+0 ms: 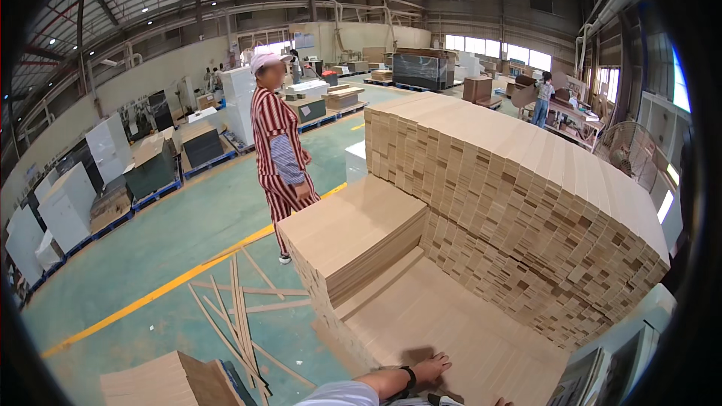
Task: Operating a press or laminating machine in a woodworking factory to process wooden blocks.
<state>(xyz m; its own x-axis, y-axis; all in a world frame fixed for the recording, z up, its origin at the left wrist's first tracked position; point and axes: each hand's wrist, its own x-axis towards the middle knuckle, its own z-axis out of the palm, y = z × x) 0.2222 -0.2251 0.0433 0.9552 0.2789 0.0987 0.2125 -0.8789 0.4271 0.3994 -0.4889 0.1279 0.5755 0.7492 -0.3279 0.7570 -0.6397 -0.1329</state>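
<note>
My left hand (431,368), a dark band around its wrist, is over the low layer of light wood boards (466,316), fingers stretched out and nothing in them. Whether the palm presses on the wood I cannot tell. Just the fingertips of my right hand (502,402) show at the lower edge, by the same boards; the rest is out of view. Beyond the low layer rises a tall stack of wood strips (511,188), its cut ends facing me. To its left sits a shorter stack of flat panels (361,225).
A person in striped clothes (274,135) stands beyond the panels. Loose wood strips (241,308) lie on the green floor by a yellow line (150,297). Another board stack (162,380) is at lower left, a grey machine (617,353) at lower right, a large fan (628,152) behind.
</note>
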